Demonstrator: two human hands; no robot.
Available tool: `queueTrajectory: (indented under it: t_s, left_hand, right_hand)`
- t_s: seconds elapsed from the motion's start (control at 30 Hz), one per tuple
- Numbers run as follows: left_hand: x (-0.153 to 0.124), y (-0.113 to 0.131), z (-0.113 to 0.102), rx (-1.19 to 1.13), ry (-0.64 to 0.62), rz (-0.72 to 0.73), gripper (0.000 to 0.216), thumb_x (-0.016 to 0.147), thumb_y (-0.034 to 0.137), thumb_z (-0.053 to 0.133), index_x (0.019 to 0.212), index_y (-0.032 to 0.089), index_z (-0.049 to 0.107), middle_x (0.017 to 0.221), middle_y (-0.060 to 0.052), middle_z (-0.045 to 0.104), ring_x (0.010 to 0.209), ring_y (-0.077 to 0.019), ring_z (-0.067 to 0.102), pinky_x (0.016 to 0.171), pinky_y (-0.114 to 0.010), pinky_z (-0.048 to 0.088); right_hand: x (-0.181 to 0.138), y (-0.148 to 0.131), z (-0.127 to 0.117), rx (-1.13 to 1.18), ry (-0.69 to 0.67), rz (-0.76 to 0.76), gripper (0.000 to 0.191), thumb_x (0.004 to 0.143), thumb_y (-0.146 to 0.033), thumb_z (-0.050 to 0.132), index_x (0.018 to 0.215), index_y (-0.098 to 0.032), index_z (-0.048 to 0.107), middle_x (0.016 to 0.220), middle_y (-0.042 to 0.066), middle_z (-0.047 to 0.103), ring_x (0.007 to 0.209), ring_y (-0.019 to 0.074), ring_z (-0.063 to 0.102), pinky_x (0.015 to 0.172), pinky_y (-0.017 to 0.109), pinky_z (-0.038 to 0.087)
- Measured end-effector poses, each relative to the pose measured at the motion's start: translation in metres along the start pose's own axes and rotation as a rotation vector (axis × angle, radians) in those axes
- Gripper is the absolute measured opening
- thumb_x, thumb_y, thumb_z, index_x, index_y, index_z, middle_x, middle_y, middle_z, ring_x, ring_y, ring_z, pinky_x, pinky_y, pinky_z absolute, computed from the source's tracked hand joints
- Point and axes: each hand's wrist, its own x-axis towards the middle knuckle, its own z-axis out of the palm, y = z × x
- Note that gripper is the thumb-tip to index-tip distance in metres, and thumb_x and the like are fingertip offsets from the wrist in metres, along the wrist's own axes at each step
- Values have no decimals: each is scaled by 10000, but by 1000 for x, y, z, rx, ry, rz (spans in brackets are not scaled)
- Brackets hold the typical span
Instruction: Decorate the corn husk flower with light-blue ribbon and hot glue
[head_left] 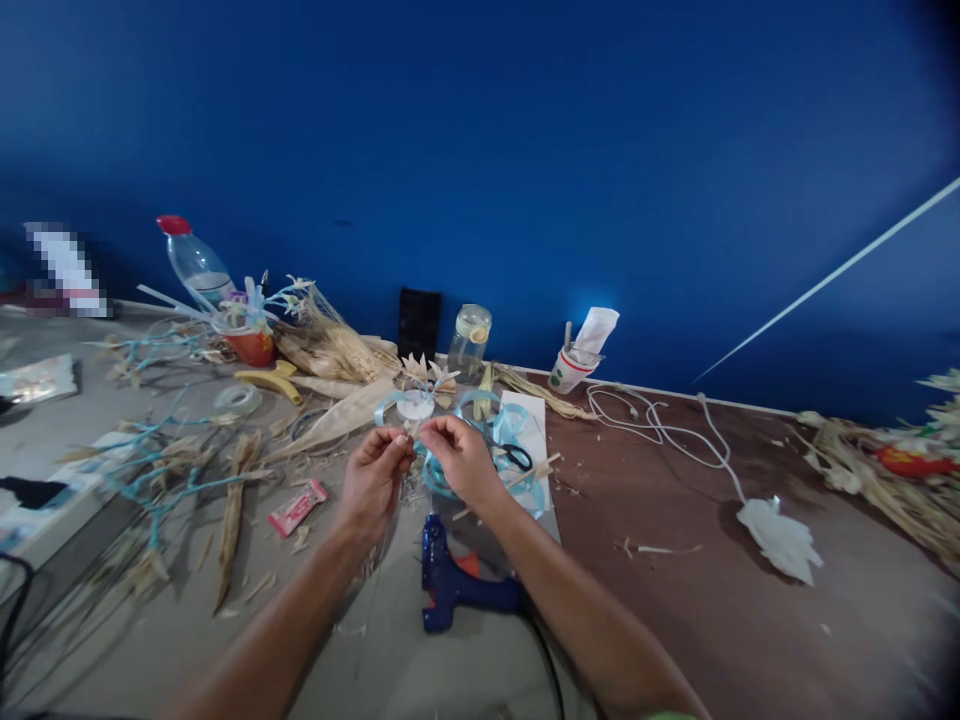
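Observation:
My left hand and my right hand meet over the middle of the table, fingers pinched together on a small pale piece of dried husk. Just beyond my fingertips lies a white disc with husk petals and loops of light blue ribbon. Black-handled scissors rest on white paper beside my right hand. A blue glue gun lies between my forearms, its cord running toward me.
Dried corn husks, a red cup, a plastic bottle, tape roll and pink packet clutter the left. A glass jar, paper cup, white cable and more husks lie at the right.

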Motion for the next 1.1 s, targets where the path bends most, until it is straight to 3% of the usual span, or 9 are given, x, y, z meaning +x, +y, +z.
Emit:
queueTrajectory:
  t_s: [0.13, 0.4, 0.63, 0.9, 1.1]
  left_hand:
    - [0, -2, -2, 67, -37, 31, 184, 648, 255, 732, 697, 144, 594, 596, 38, 532, 533, -53, 431, 533, -181, 350]
    - [-2, -6, -3, 210, -40, 56, 188, 678, 278, 705, 715, 146, 576, 592, 35, 542, 537, -61, 426, 529, -186, 332]
    - [-1, -8, -3, 230, -62, 50, 207, 675, 301, 696, 722, 149, 564, 596, 32, 543, 521, -65, 428, 515, -191, 330]
    - [-4, -1, 4, 380, -38, 106, 205, 671, 312, 670, 706, 152, 546, 545, 46, 520, 480, -66, 426, 476, -194, 332]
    - [-4, -4, 2, 387, -35, 100, 178, 699, 299, 646, 728, 160, 538, 561, 40, 540, 474, -68, 432, 471, -197, 337]
  right_hand:
    - [-2, -6, 1, 4, -43, -49, 191, 710, -284, 580, 864, -174, 607, 811, 25, 624, 729, 141, 570, 695, 254, 455]
    - [-4, -8, -1, -159, 11, -42, 113, 737, -279, 549, 682, -182, 568, 631, -19, 577, 581, 110, 505, 585, 221, 417]
    - [-3, 0, 2, -270, 36, -109, 266, 788, -292, 478, 543, -189, 465, 518, -31, 471, 523, 99, 423, 525, 213, 328]
    - [-2, 12, 5, -249, 68, -76, 352, 796, -361, 450, 504, -205, 331, 462, -54, 324, 464, 91, 307, 459, 224, 249]
    - [-1, 11, 1, -148, 20, -6, 416, 832, -422, 430, 481, -199, 417, 439, -34, 402, 436, 96, 381, 481, 230, 312]
